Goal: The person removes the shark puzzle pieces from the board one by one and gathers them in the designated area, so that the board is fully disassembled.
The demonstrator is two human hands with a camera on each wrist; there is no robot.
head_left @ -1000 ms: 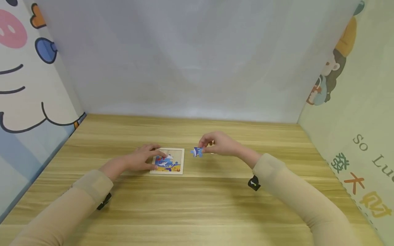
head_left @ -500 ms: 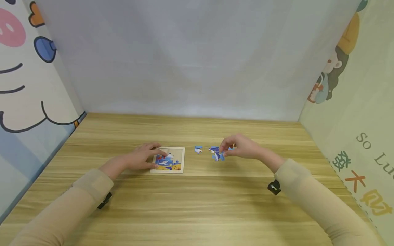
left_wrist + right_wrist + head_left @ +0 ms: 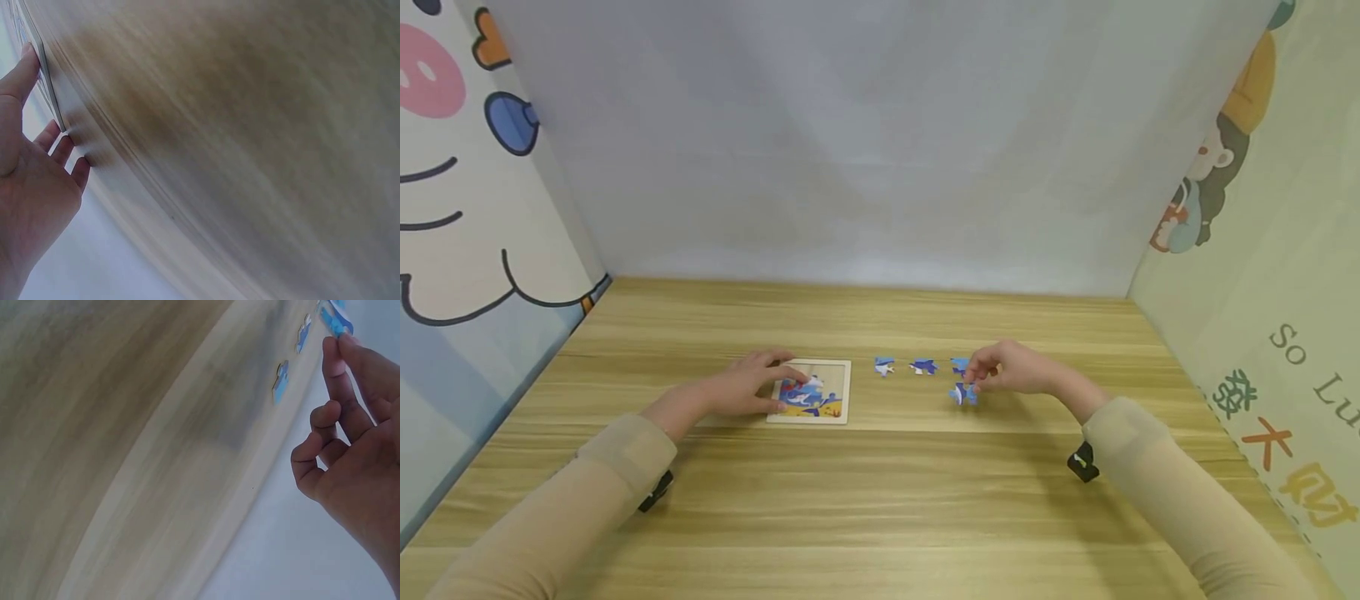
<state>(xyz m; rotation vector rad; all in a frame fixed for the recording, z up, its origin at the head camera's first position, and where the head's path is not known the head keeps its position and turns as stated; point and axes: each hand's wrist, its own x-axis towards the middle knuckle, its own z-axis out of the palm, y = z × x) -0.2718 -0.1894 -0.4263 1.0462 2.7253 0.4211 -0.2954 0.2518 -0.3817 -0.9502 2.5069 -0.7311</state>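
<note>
Between thumb and index finger, my right hand [image 3: 1018, 368] pinches a blue and white jigsaw piece [image 3: 961, 394], raised off the table in the right wrist view. Just behind it lies another blue piece [image 3: 959, 365], partly covered by the fingers. Farther left are a dark blue piece [image 3: 923, 367] and a light blue and white piece [image 3: 883, 367]. My left hand [image 3: 748, 385] rests on the left side of a square puzzle tray [image 3: 847, 392], fingers extended over its edge and onto the picture. The tray holds joined pieces of a sea scene; bare backing shows along its top and right.
The wooden table [image 3: 865, 500] reaches back to a pale curtain [image 3: 865, 167]. Printed panels stand along both sides, the right panel [image 3: 1240, 333] showing characters and lettering. A black wrist device [image 3: 1082, 462] hangs under the right sleeve.
My right hand has moved right, away from the tray, carrying the jigsaw piece past the loose ones, which are now uncovered. My left hand has stayed on the tray.
</note>
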